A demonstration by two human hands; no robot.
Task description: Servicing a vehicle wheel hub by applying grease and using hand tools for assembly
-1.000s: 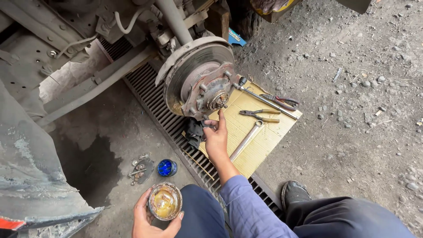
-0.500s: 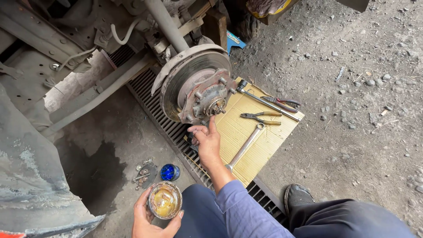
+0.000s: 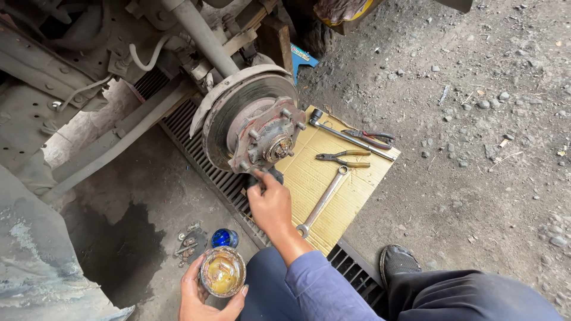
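A rusty wheel hub with studs sits in front of a brake disc on a raised vehicle's axle. My right hand reaches just under the hub, its fingers closed on a small dark part on the drain grate. My left hand holds a round tin of yellowish grease low in the view, beside my knee.
A cardboard sheet carries a combination wrench, two pairs of pliers and a socket bar. A blue lid and several small bolts lie on the stained concrete. A metal drain grate runs diagonally. My shoe rests on gravel.
My right hand has dropped from the hub's lower edge to the dark part beneath it. The view has shifted slightly. The grease tin stays in my left hand.
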